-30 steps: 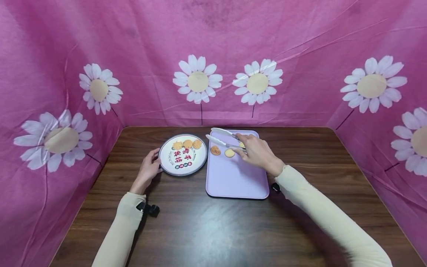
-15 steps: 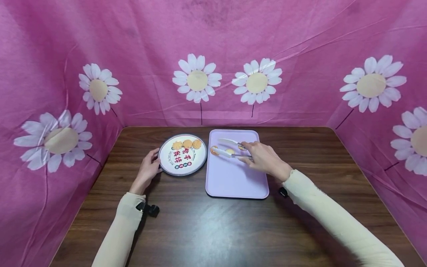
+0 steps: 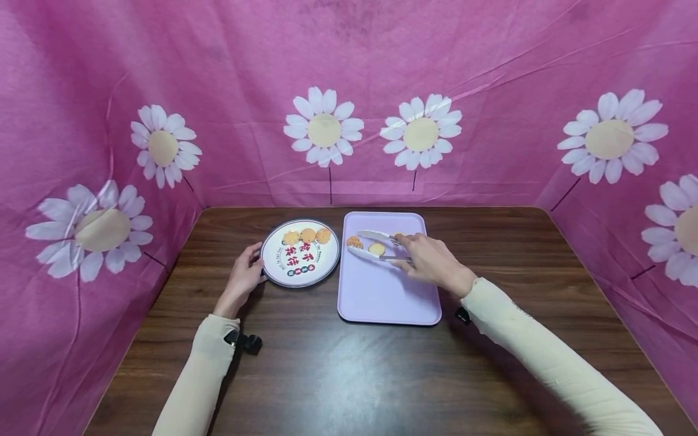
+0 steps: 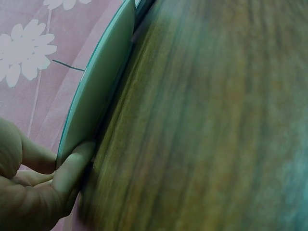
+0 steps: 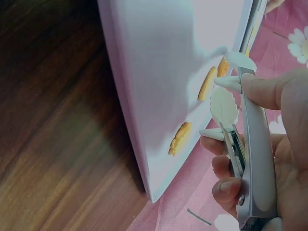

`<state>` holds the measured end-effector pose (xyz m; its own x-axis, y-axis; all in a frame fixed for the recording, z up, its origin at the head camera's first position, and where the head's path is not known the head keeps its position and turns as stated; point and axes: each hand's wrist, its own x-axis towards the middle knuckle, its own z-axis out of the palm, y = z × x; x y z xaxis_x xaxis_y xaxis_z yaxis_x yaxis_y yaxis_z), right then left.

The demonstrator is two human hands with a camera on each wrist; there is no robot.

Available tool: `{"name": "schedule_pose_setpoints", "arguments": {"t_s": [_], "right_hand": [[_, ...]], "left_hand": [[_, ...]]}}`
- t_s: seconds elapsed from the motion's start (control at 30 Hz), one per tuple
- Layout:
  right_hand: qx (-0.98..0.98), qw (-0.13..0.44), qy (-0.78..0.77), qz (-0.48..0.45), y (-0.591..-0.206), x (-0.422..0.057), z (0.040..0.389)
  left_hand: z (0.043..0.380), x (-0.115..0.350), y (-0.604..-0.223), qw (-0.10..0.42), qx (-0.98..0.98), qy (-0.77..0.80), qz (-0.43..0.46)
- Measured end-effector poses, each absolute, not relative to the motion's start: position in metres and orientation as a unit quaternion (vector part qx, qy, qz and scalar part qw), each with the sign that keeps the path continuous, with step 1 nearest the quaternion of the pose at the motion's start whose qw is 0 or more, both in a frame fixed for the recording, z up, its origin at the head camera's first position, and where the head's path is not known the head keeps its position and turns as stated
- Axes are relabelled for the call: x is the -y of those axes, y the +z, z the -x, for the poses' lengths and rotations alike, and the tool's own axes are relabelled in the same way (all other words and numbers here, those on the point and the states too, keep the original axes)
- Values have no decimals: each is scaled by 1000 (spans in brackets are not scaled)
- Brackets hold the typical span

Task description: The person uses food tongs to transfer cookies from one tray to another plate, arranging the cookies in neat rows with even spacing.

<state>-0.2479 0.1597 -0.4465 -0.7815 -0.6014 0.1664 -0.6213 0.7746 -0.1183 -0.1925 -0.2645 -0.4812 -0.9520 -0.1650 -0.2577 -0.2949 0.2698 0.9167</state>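
Three cookies [image 3: 308,235] on plate [image 3: 325,265], three cookies [image 3: 377,249] on tray [image 3: 389,292]

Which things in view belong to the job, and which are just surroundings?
Likely job: white-tipped tongs in the right hand; lilac tray; three tray cookies; round lettered plate, its edge gripped by the left hand; three plate cookies.

Surroundings: wood-grain tabletop; pink daisy-print backdrop; black left-wrist camera.

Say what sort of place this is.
Probably a staged recording booth: pink daisy-print fabric hangs behind and beside a brown wood-grain table, with a black device on the cream left sleeve.
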Motion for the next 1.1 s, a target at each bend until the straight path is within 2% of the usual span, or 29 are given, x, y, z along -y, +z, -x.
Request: {"name": "schedule_pose_setpoints", "arguments": {"t_s": [0.4,1.1], "right_hand": [[946,62,89,-305,-452,-167,252],[943,75,95,-310,-458,-152,255]], "left_hand": [[195,263,-481,58,-792,589,148],[194,263,-480,63,-792,588,154]]}}
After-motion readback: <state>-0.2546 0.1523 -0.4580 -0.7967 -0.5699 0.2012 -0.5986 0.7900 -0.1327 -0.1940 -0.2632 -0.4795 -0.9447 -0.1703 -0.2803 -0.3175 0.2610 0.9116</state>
